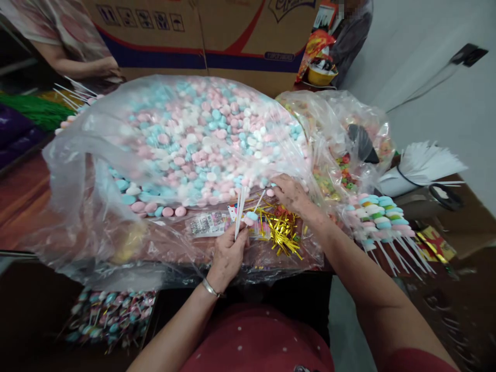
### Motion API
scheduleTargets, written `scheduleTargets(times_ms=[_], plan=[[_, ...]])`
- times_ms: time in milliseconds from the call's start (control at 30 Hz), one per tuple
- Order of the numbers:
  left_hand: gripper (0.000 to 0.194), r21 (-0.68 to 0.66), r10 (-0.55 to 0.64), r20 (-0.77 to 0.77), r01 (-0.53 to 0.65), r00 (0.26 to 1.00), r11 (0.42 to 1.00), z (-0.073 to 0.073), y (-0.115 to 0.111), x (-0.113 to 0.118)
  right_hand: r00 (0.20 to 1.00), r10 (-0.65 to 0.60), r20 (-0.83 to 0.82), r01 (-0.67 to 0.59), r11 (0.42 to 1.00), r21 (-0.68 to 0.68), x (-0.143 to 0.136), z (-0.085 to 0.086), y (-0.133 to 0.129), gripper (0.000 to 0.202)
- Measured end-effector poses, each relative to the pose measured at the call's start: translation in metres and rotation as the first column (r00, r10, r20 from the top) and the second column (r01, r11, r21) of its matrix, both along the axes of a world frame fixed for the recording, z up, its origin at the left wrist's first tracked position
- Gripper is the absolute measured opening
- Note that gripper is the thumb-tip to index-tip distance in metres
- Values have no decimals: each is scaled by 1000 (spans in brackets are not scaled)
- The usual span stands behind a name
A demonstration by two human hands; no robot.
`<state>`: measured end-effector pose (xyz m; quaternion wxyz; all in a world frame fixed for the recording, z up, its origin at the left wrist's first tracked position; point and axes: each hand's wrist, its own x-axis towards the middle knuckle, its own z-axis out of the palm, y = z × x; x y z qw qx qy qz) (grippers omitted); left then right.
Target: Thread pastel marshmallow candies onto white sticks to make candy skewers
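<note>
My left hand [228, 253] is closed around several thin white sticks [239, 212]. One stick in it leans right and carries a blue, white and pink candy stack [250, 218]. At the front edge of the candy heap, my right hand [289, 194] has its fingers bent and pinched at a small pastel candy; the fingertips are partly hidden. Close beside them lies a pink candy [270, 192]. The heap of pink, blue and white candies [217, 124] spreads out in a large clear plastic bag [73, 160]. Gold tinsel strips [284, 232] lie below my right hand.
Finished-looking candy skewers [382, 219] lie at the right, near a bundle of white sticks [426, 165]. Another bag [341, 150] holds colourful candies. A cardboard box [201, 41] stands behind. Wrapped candy sticks [110, 315] fill a lower spot. Another person's arm [77, 67] shows at upper left.
</note>
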<state>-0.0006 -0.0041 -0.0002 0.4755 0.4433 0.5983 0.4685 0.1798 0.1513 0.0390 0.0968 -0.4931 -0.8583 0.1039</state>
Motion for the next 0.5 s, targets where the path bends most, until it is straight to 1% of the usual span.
scheduleTargets(times_ms=[100, 167, 267, 367, 500], plan=[[30, 1, 2, -3, -2, 1000, 1000, 0, 0, 0, 999, 30, -34, -28, 998, 59, 1, -3, -6, 36], [30, 1, 1, -2, -1, 1000, 1000, 0, 0, 0, 1000, 15, -11, -14, 995, 94, -1, -3, -11, 33], [29, 2, 4, 4, -4, 1000, 1000, 1, 0, 0, 993, -32, 113, 23, 996, 81, -6, 0, -16, 28], [30, 1, 16, 2, -16, 1000, 1000, 2, 0, 1, 968, -59, 243, 49, 998, 50, -11, 5, -18, 27], [29, 5, -1, -9, 1, 1000, 1000, 3, 0, 1, 954, -68, 291, 55, 997, 53, -13, 8, -19, 27]])
